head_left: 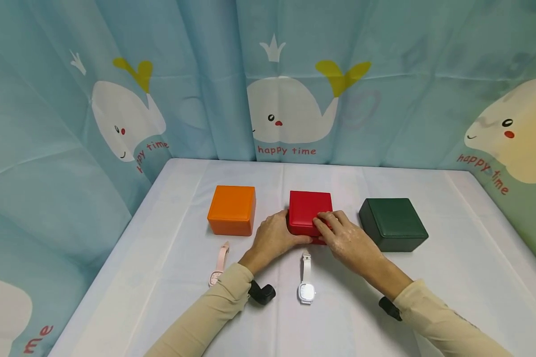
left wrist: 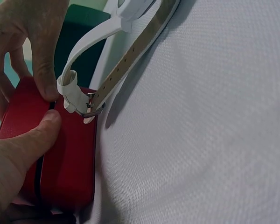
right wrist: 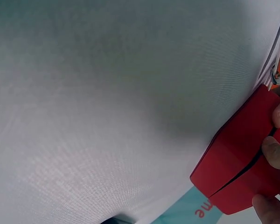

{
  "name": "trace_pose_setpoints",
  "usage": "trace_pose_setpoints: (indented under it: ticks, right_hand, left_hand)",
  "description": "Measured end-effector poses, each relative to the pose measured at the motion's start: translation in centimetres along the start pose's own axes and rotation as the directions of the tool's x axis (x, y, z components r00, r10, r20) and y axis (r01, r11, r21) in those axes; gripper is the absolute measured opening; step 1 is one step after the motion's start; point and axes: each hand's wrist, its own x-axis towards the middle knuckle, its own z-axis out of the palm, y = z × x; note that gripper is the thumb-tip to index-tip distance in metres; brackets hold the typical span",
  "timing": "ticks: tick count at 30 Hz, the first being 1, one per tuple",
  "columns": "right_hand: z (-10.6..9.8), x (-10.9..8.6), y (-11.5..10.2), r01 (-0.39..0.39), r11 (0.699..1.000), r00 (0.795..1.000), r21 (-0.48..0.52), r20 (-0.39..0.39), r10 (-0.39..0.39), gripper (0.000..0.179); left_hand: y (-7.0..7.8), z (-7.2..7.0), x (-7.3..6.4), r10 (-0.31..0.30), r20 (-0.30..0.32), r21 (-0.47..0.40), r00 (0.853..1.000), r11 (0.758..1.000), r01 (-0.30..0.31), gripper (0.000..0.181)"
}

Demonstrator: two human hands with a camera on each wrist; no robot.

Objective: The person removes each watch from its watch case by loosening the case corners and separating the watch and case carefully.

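A red box [head_left: 310,206] with a lid stands mid-table, and both hands are on it. My left hand [head_left: 272,235] grips its left side, with the thumb [left wrist: 46,125] along the front by the seam. From the right, my right hand [head_left: 350,243] holds the lid, fingers over the top and thumb [right wrist: 274,151] at the seam. A thin dark gap runs between lid and base in both wrist views; the box's inside is hidden. Just in front of the box lies a white watch [head_left: 306,292], its strap buckled in a loop.
An orange box [head_left: 232,206] stands to the left and a dark green box [head_left: 394,218] to the right. Near the left forearm lies a pink watch [head_left: 216,276], partly covered by the sleeve. A whale-print curtain [head_left: 223,114] hangs behind the white-covered table [head_left: 169,233].
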Motion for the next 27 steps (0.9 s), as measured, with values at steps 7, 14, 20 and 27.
trace_pose_setpoints:
  ticks: [7,14,20,27]
  right_hand:
    - [-0.03,0.05,0.1,0.002,1.0,1.0,-0.006,-0.015,-0.002,0.06]
    - [0.18,-0.04,0.17,0.012,1.0,0.999,0.001,-0.039,-0.012,0.06]
    - [0.2,-0.09,0.07,-0.01,1.0,0.999,0.027,-0.038,0.011,0.06]
    - [0.19,-0.13,0.02,-0.029,0.998,0.999,0.047,-0.041,0.031,0.06]
  left_hand:
    - [0.1,-0.08,0.07,0.007,-0.001,0.007,1.0,1.0,-0.007,0.078]
    - [0.11,0.0,0.07,0.026,-0.004,0.017,1.0,1.0,-0.026,0.076]
    - [0.08,0.07,-0.03,0.022,-0.003,0.001,1.0,1.0,-0.022,0.079]
    - [0.01,0.06,-0.06,0.031,-0.005,-0.014,1.0,0.999,-0.031,0.074]
